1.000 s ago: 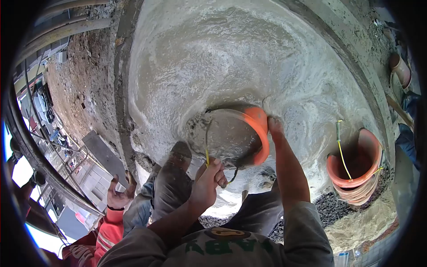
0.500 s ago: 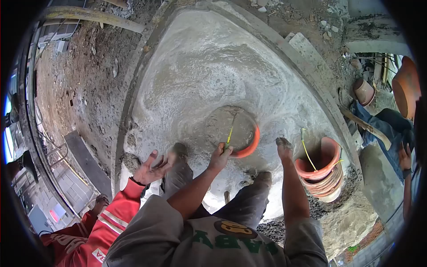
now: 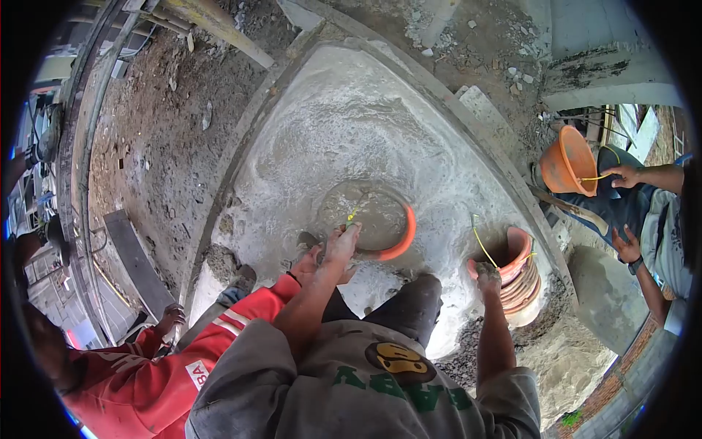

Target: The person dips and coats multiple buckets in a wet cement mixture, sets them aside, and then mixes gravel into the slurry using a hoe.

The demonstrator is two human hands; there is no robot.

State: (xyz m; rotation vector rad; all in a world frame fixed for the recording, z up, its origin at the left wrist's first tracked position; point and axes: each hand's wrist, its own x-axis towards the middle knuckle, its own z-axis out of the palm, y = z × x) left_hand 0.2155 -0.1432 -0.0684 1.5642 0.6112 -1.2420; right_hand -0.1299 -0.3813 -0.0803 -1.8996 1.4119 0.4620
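An orange bucket full of wet grey mix sits in the grey slurry, only part of its rim showing. My left hand is closed around its yellow rope handle at the bucket's left side. A co-worker's hand in a red sleeve is right beside my left hand and partly hidden by it. To the right stands a stack of nested orange buckets with a yellow rope handle on top. My right hand, dirty with mix, has its fingers closed at the left rim of the top bucket.
At the right, another person holds an orange bucket by its yellow rope. A wooden handle lies over the pit's right edge. A raised concrete border surrounds the slurry. A dark board lies on the left ground.
My right hand has moved down to the stacked buckets. The red-sleeved hand has come in beside my left hand. At the right, the other person now holds up a bucket.
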